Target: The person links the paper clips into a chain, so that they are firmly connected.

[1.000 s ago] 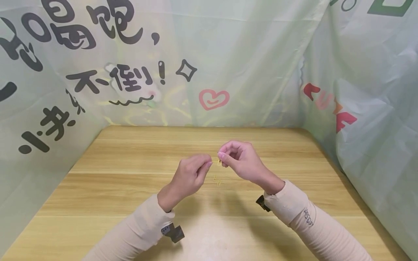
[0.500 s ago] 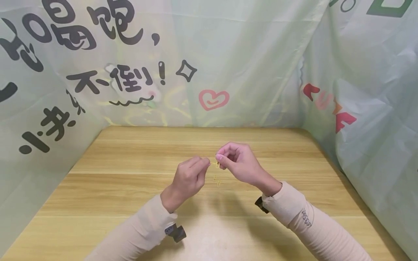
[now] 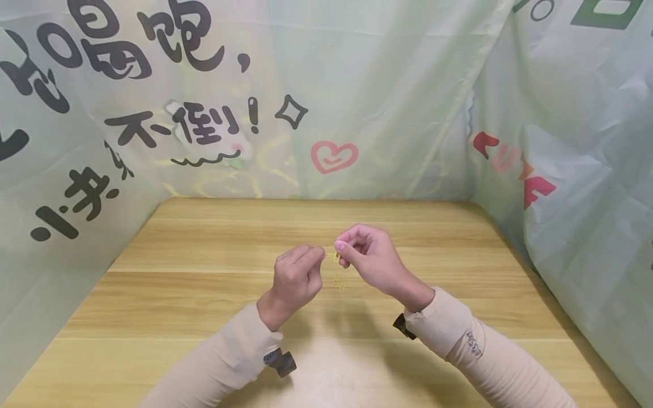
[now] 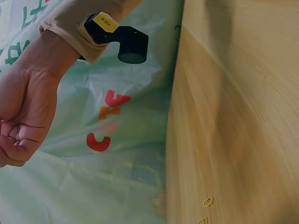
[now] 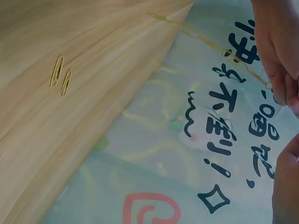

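Observation:
Near the middle of the head view, both hands are raised close together above the table. My left hand (image 3: 296, 277) pinches a chain of linked yellow paper clips (image 5: 198, 37). In the right wrist view this chain hangs down from the left fingers; the left hand hides most of it in the head view. My right hand (image 3: 372, 258) pinches a yellow paper clip (image 3: 336, 257) between thumb and forefinger. A thin yellow piece spans the gap from it to the left fingertips. Whether the two are linked is too small to tell. Below lie two loose paper clips (image 5: 57, 71) side by side.
The wooden table (image 3: 204, 294) has patterned cloth (image 3: 398, 102) hanging at its back and both sides. A small black camera (image 3: 280, 362) sits on the left wrist. Another black camera (image 4: 133, 46) is on the right wrist.
Both hands have moved slightly: the right shifted left and a little down, with its paper clip. The left fingertips drew slightly left. The two loose clips on the table stayed put.

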A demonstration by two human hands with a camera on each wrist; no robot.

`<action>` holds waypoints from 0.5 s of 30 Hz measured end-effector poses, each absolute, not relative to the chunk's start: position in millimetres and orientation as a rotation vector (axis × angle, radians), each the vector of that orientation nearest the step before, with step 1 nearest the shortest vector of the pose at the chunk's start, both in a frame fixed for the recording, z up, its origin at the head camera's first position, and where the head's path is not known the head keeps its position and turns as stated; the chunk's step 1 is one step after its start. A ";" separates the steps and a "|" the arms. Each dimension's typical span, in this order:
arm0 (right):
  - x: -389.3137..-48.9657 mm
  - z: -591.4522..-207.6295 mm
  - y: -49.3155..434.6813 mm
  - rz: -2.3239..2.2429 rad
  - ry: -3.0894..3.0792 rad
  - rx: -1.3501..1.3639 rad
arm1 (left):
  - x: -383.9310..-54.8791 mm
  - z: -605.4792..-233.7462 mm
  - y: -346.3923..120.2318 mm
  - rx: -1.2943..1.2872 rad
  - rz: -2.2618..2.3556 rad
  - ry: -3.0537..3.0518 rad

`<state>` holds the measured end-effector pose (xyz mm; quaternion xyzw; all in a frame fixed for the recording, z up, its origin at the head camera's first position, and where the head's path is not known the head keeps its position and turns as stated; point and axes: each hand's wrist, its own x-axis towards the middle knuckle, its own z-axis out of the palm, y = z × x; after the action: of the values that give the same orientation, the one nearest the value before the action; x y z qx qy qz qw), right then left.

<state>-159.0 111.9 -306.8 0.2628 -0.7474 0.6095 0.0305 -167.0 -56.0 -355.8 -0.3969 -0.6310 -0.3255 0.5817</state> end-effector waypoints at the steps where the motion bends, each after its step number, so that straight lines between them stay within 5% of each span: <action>1: -158.4 -307.2 111.3 1.872 -2.293 0.809 | -167.5 -356.1 -55.5 -0.921 -0.761 -1.468; 15: -157.4 -314.9 106.3 1.851 -2.178 0.812 | -169.7 -358.6 -50.8 -0.849 -0.800 -1.459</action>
<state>-157.4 106.3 -314.9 0.2722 -0.7303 0.6207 0.0853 -169.7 -50.8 -358.6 -0.3654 -0.6279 -0.3442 0.5947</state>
